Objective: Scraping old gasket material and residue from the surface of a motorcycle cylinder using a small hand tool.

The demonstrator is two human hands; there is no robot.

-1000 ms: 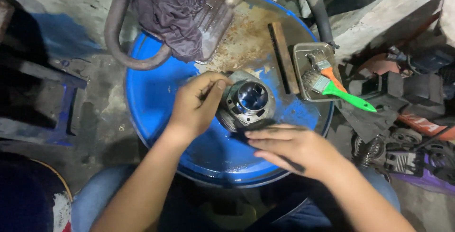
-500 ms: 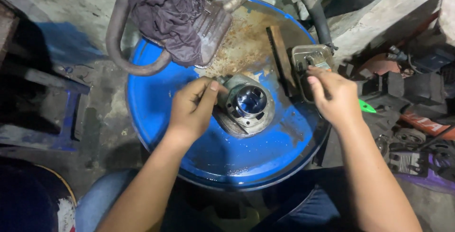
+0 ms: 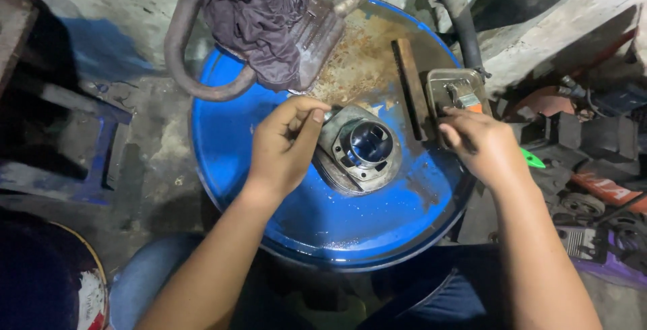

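In the head view, the left hand was curled against the left edge of a grey metal engine cylinder, its fingers bent and its thumb and fingertips pressed to the part's rim, gripping it there. The cylinder sat upright on the blue drum top, its round bore facing up, just to the right of that hand and between the two hands. The right hand lay palm down at the drum's right edge, fingers bent over the near side of a small metal tray; whether it actually clasped anything could not be told, since the fingers hid what lay beneath them. A paintbrush with a green handle poked out from under that hand on its far right side. Between the cylinder and the right hand lay a flat rusty bar, pointing away from the person. Beyond the left hand, a dark rag was heaped over a curved metal pipe on the rusty far part of the drum.
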